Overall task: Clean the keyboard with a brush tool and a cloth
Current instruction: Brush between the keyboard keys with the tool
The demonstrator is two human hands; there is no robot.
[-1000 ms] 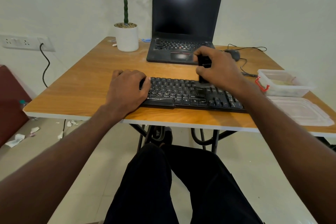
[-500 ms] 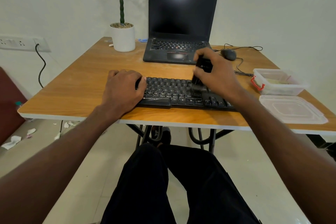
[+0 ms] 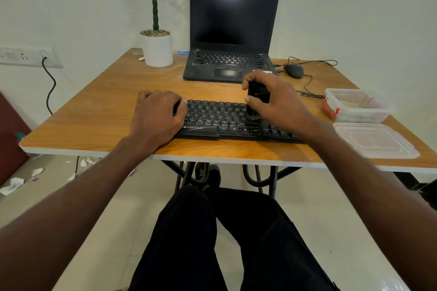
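Note:
A black keyboard [image 3: 222, 120] lies near the front edge of the wooden table [image 3: 99, 111]. My right hand [image 3: 279, 101] grips a black brush tool [image 3: 257, 94] upright, its bristle end down on the keys right of the keyboard's middle. My left hand [image 3: 156, 118] rests over the keyboard's left end, fingers curled over its edge, and hides that end. No cloth is visible.
An open black laptop [image 3: 230, 38] stands behind the keyboard. A potted plant [image 3: 157, 47] is at the back left, a mouse [image 3: 293, 70] with its cable at the back right. A clear plastic box [image 3: 354, 106] and its lid [image 3: 376, 140] lie at the right edge.
My right hand has shifted the brush along the keys between the frames. My left hand has stayed on the keyboard's left end.

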